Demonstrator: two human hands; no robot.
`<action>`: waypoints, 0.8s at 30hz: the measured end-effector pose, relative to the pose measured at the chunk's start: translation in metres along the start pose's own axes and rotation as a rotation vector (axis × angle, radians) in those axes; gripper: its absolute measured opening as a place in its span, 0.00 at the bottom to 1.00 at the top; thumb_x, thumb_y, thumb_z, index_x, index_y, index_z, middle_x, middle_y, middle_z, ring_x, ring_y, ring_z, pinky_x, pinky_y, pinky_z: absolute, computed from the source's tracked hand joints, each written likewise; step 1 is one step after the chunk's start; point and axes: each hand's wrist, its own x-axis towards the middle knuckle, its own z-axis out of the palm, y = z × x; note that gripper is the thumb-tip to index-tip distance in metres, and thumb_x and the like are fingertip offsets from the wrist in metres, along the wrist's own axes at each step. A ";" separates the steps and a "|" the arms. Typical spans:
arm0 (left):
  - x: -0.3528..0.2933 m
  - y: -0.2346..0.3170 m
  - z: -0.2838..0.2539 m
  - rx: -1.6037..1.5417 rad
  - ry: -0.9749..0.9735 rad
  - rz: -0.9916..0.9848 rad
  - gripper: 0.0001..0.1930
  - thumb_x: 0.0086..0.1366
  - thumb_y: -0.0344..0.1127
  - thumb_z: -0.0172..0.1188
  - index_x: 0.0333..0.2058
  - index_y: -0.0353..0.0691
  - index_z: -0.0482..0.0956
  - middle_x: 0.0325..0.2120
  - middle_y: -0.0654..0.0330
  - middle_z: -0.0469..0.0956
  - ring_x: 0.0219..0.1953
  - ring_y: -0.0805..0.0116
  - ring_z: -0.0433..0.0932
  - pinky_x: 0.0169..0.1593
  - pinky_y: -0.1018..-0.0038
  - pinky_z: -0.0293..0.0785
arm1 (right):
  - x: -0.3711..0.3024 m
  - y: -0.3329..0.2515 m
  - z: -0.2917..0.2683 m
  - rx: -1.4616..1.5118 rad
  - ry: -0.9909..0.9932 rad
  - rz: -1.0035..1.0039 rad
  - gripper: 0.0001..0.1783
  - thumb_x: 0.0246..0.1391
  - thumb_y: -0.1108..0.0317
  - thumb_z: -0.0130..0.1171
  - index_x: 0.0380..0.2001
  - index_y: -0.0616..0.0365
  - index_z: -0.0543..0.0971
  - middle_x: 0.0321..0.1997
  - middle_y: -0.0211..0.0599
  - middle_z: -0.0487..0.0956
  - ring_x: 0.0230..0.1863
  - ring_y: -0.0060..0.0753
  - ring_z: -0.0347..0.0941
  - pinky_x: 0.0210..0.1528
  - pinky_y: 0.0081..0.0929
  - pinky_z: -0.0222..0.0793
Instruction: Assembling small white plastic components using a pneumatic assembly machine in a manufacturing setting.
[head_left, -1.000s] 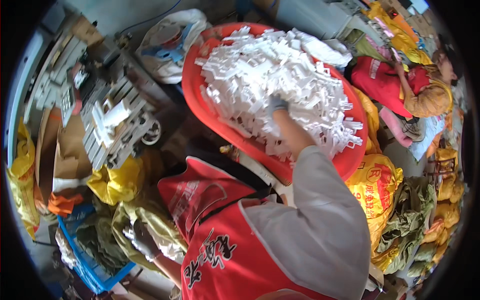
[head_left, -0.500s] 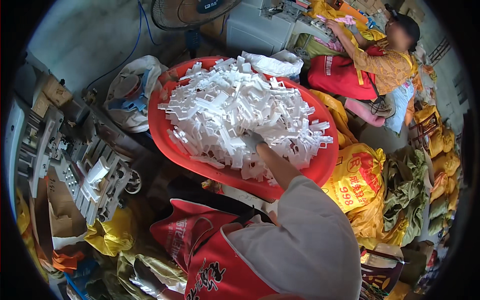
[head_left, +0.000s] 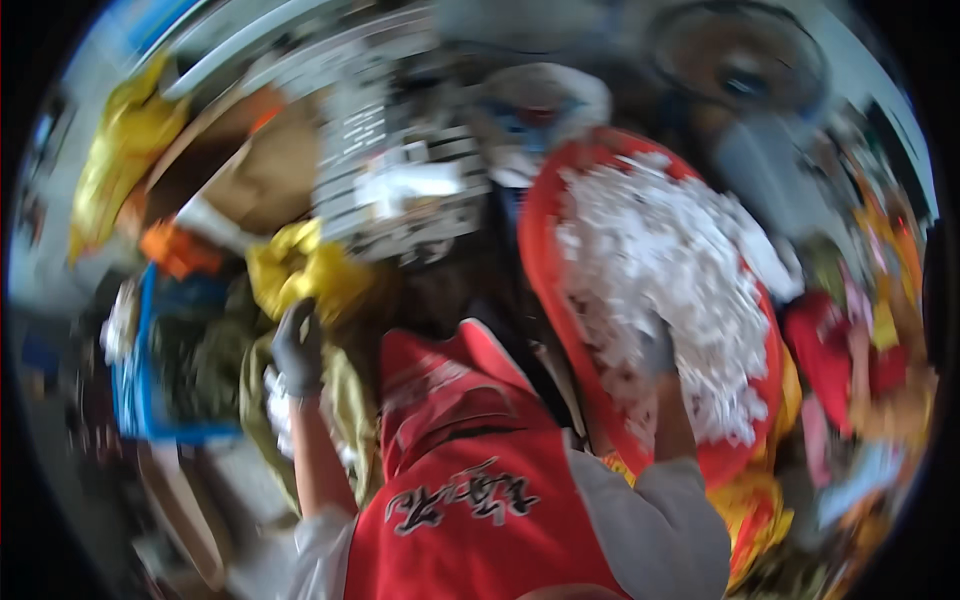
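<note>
Motion blurs much of the view. My right hand (head_left: 658, 352), in a grey glove, reaches into a heap of white plastic pieces (head_left: 690, 270) that fills a large red oval tub (head_left: 537, 250) on my right. Its fingers are smeared and partly hidden among the pieces. My left hand (head_left: 298, 352), also gloved in grey, is raised over an olive-green sack (head_left: 262, 400) with white pieces showing in its mouth. Blur hides how its fingers are set, and I make out nothing held in it. Close beyond that hand lies a yellow bag (head_left: 295, 262).
Ahead stands a grey slatted machine (head_left: 395, 200) with a white piece on top. Left of it are cardboard (head_left: 265, 165) and an orange cloth (head_left: 180, 250). A blue crate (head_left: 135, 385) is at the left, a fan (head_left: 740, 60) at the far right. Another person's arm (head_left: 860, 365) shows at the right edge.
The view has swung left, so the tub now appears farther right. My left hand has come up from low beside the sack to above it. My right hand is still at the white heap.
</note>
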 end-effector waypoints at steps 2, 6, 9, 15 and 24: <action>0.031 0.033 -0.002 0.008 0.103 0.158 0.11 0.57 0.25 0.56 0.39 0.33 0.77 0.39 0.49 0.77 0.43 0.54 0.76 0.49 0.68 0.70 | 0.010 -0.011 0.009 0.277 -0.021 0.162 0.24 0.57 0.69 0.50 0.57 0.58 0.64 0.51 0.37 0.71 0.50 0.33 0.68 0.52 0.29 0.63; 0.087 0.072 0.001 -0.013 0.139 0.303 0.13 0.56 0.30 0.59 0.41 0.36 0.77 0.39 0.51 0.77 0.43 0.52 0.75 0.48 0.66 0.70 | 0.042 -0.051 0.003 0.837 0.050 0.622 0.27 0.62 0.50 0.44 0.60 0.51 0.62 0.47 0.30 0.73 0.41 0.23 0.71 0.39 0.23 0.66; 0.127 0.076 0.023 -0.032 0.025 0.393 0.18 0.52 0.33 0.62 0.43 0.38 0.75 0.41 0.51 0.76 0.44 0.50 0.74 0.49 0.65 0.69 | 0.062 -0.092 0.010 1.212 0.044 0.559 0.25 0.61 0.55 0.46 0.59 0.50 0.63 0.49 0.30 0.73 0.44 0.25 0.70 0.43 0.26 0.66; 0.155 0.074 0.032 -0.143 -0.095 0.345 0.13 0.53 0.29 0.61 0.39 0.37 0.76 0.34 0.52 0.79 0.35 0.56 0.79 0.39 0.70 0.74 | 0.126 -0.209 0.000 1.550 -0.031 0.331 0.19 0.63 0.66 0.42 0.56 0.53 0.65 0.57 0.32 0.67 0.55 0.28 0.66 0.57 0.35 0.61; 0.063 0.002 0.000 -0.380 0.209 -0.063 0.12 0.58 0.28 0.60 0.42 0.34 0.75 0.36 0.59 0.80 0.38 0.74 0.79 0.43 0.78 0.73 | 0.244 -0.374 0.029 0.289 -0.067 -0.722 0.23 0.48 0.77 0.54 0.51 0.59 0.70 0.50 0.40 0.71 0.52 0.41 0.67 0.57 0.29 0.60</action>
